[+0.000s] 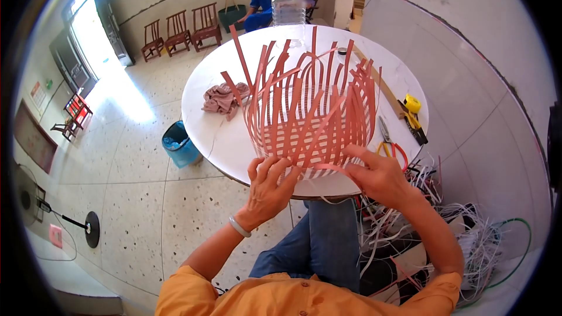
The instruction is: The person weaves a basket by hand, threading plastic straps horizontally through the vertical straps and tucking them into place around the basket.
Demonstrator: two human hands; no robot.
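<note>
A half-woven basket [304,131] of flat reddish strips and white cross bands lies on the round white table, its long loose strip ends fanning upward. My left hand [270,184] is closed at the basket's near left side, fingertips on the weave and thumb by a pink strip [328,167]. That strip runs along the near side to my right hand [377,177], which pinches it between thumb and fingers at the near right. Scissors with red and yellow handles [403,153] lie just beyond my right hand.
On the table [202,134] are a crumpled pink cloth [222,100], a clear plastic jug [288,9], a yellow tape roll [412,103] and a wooden strip [383,88]. A blue bin [180,145] stands left; tangled white strips [474,251] lie right. A person in blue reclines behind.
</note>
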